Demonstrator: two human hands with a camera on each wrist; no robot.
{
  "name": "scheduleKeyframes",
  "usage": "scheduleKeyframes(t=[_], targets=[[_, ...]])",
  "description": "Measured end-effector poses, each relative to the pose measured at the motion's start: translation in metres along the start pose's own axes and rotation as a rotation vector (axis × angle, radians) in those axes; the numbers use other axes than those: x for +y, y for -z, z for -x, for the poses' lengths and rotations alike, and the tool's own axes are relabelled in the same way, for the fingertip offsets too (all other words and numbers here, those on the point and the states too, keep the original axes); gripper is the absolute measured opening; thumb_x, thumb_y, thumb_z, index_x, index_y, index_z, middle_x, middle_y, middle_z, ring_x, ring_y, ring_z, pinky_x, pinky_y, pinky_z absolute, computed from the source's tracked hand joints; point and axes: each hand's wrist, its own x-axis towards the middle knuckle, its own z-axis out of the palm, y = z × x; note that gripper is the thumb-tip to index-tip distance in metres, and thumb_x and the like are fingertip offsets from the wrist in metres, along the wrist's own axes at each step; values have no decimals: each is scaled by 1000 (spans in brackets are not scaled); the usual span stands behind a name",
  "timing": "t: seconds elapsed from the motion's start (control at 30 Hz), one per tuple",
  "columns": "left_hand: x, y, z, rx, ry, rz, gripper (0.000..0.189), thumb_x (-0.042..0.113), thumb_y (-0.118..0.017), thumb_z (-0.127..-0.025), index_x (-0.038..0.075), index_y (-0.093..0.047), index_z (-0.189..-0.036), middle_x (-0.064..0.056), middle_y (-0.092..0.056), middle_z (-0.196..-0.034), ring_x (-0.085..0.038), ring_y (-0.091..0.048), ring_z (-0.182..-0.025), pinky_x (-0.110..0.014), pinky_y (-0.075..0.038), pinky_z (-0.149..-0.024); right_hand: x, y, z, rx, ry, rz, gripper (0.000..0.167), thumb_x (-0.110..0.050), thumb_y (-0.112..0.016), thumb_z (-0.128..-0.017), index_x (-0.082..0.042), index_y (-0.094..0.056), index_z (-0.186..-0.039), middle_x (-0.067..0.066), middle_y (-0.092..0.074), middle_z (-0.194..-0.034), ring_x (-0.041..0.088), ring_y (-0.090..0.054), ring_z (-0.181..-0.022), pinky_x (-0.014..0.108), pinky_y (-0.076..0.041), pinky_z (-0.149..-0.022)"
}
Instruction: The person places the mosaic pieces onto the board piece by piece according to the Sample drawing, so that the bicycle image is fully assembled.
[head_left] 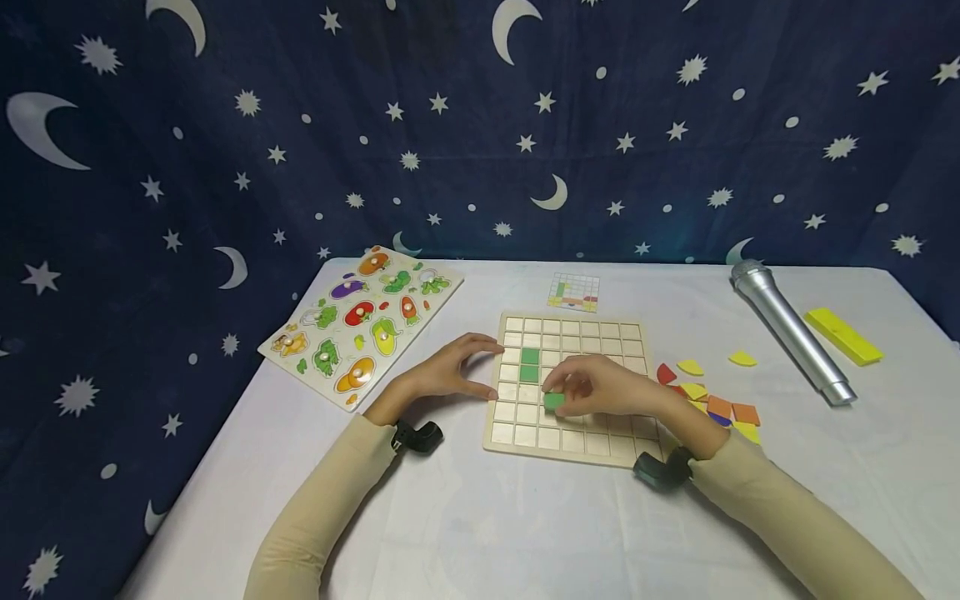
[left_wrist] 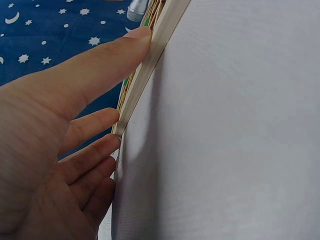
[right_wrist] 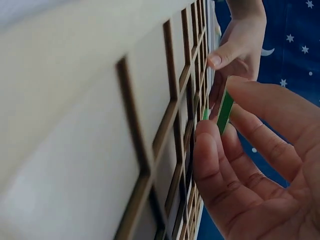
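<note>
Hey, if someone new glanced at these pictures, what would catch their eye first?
Probably the dark blue cloth with pale moons and stars, filling the background behind the white table. Next comes the wooden grid board in the middle, two green squares set in it, where the right hand pinches another green piece and the left hand touches its left edge. A silver microphone stands out at the right.

Soft light (foreground blur, right wrist view)

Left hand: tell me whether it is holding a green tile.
No, the left hand touches the wooden board at its edge, while the right hand pinches the green tile.
</note>
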Motion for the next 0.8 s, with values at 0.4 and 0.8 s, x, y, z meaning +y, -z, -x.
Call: scheduleKeyframes(t=[0.4,0.8], targets=[[-2,0,-1,-2,2,7,71,15,-84,-77,2,-51,-139,-18,-42,-144,-32,-35,-138,-47,-26,-116,-1,-7,-24,-30,5,54,25,-7,-76,-83,-2,-69,-107,5,-66,-99,10,-58,-73,25,-53,-69],[-1,0,0,2,-14,-15,71,14,-84,-77,1,-51,-138,-18,-43,-143,-32,-36,-138,-46,-27,-116,-3,-14,-31,46,-59,109,22,-5,-78,-80,-2,-68,-100,6,-66,-92,10,-54,-69,23,-49,-62]])
